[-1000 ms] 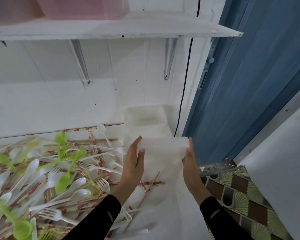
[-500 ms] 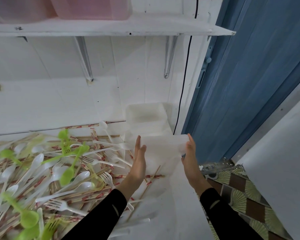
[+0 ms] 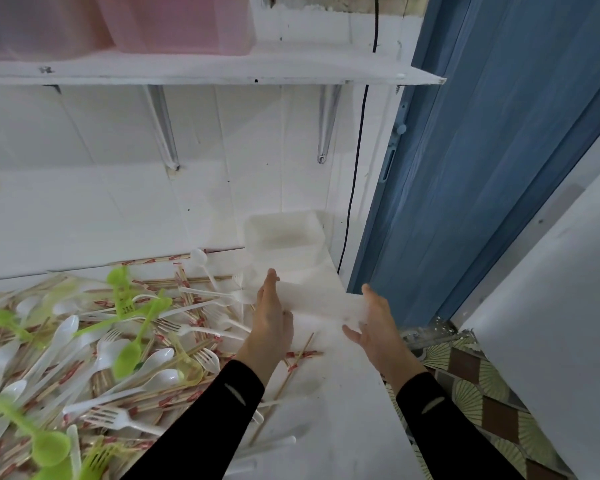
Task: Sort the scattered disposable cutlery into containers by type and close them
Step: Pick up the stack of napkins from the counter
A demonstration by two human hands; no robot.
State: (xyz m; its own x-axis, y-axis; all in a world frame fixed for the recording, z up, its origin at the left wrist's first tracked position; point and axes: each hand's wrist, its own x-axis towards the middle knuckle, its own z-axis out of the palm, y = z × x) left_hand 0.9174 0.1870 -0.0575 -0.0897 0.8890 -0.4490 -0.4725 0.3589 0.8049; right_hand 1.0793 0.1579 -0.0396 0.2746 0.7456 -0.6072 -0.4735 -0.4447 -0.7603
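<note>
A translucent white plastic container point(image 3: 321, 301) hangs just above the white table point(image 3: 343, 410), held between my two hands. My left hand point(image 3: 272, 320) presses its left side with straight fingers. Spread flat, my right hand point(image 3: 374, 323) supports the right side, thumb beneath the container's edge. Behind it, more white containers point(image 3: 281, 233) stand stacked against the wall. Scattered cutlery covers the table's left part: white spoons point(image 3: 63, 336), white forks point(image 3: 113, 419), green spoons point(image 3: 129, 356), green forks point(image 3: 123, 301) and wooden sticks in red-printed wrappers point(image 3: 300, 355).
A white shelf point(image 3: 187, 69) with pink bins point(image 3: 181, 22) hangs overhead on metal brackets point(image 3: 163, 129). A black cable point(image 3: 355, 174) runs down the wall. A blue door point(image 3: 482, 168) stands at the right, with patterned floor tiles point(image 3: 482, 393) below the table's right edge.
Both hands have stayed at the container's sides. The right hand has opened wider, with its palm turned more upward. The view has drifted a little.
</note>
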